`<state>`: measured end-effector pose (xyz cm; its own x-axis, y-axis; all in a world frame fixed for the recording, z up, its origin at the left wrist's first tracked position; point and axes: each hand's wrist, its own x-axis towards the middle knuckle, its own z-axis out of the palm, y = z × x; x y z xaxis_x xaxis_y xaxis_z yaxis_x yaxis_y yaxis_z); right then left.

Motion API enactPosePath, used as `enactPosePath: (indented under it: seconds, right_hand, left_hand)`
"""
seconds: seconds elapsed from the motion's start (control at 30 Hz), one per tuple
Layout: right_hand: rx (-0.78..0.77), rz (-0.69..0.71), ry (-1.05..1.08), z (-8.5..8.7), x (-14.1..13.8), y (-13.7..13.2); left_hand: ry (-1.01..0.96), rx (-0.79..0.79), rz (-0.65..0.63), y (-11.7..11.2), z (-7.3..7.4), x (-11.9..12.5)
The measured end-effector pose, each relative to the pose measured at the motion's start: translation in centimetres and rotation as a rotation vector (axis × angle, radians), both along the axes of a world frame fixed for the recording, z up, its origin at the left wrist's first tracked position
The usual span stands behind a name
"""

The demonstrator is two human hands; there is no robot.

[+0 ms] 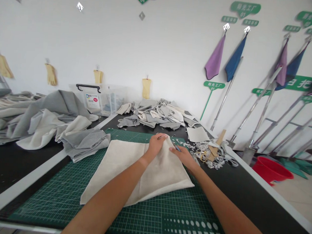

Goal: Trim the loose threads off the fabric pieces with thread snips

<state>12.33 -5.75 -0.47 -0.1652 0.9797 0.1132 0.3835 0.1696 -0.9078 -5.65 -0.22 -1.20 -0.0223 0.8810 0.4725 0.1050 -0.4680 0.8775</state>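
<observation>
One long black table (246,183) is seen running away from the camera, and a green cutting mat (64,195) is laid on its near end. A big heap of grey and cream fabric (42,119) is piled on the left of the table, touching the mat's left edge, and a smaller heap of cut pieces (153,115) is left beyond the mat's far edge. A cream cloth (123,164) is spread flat on the mat, turned like a diamond, so that its long diagonal runs from the near left to the far right. Its far corner is covered by both hands, so that the bulk of the cloth lies nearer the person and to the left of them.

A clear plastic bin (100,99) with a black handle is set at the back; something pale is stored in it, but what cannot be told. A red basin (271,170) is placed on the floor to the right, and its contents are hidden.

The left hand (157,144) is pressed flat on the far corner, fingers stretched out and nothing clasped. The right hand (183,157) is laid just beside it on the cloth's right edge; whether something small is pinched under its fingers cannot be told. The left hand is nearer the corner's tip. Gold-handled scissors (203,156) are left among snippets (196,148), near the right hand but not touched
</observation>
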Motion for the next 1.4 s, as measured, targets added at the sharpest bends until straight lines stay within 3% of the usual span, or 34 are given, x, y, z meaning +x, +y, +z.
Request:
enactPosePath:
  seconds: [0.1, 0.27, 0.47, 0.57, 0.67, 0.83, 0.97, 1.1, 1.27, 1.4]
  right_hand:
    - [-0.136, 0.113, 0.1, 1.2, 0.4, -0.8]
    - [-0.244, 0.17, 0.027, 3.1, 1.1, -1.7]
    - [-0.149, 0.09, -0.103, 5.8, 1.7, -2.4]
    - [-0.074, 0.013, -0.002, 7.5, 2.5, -2.7]
    - [0.029, -0.012, 0.229, 9.5, 3.4, -2.9]
    - [0.117, 0.056, 0.543, 13.1, 4.1, -4.8]
    - [0.139, 0.068, 0.637, 16.1, 3.5, -7.7]
    - [0.142, 0.017, 0.687, 18.3, 2.5, -10.2]
    - [0.097, -0.137, 0.725, 19.1, 1.7, -12.1]
    - [0.067, -0.16, 0.667, 17.9, 0.6, -12.0]
  left_hand:
    - [-0.051, 0.088, 0.153, -0.2, 2.6, -0.7]
    - [-0.087, 0.241, 0.305, -1.5, 8.6, -2.8]
    - [-0.115, 0.464, 0.391, -5.0, 16.1, -5.2]
    - [-0.137, 0.518, 0.427, -7.0, 19.0, -6.6]
    - [-0.13, 0.544, 0.437, -8.9, 21.1, -8.1]
    - [-0.141, 0.523, 0.31, -12.4, 23.4, -9.8]
    - [-0.173, 0.441, 0.132, -15.8, 25.1, -10.5]
    - [-0.183, 0.348, 0.103, -18.5, 26.1, -11.4]
    - [-0.141, 0.213, 0.129, -19.6, 25.1, -13.0]
    - [-0.019, 0.132, 0.215, -17.4, 23.0, -15.3]
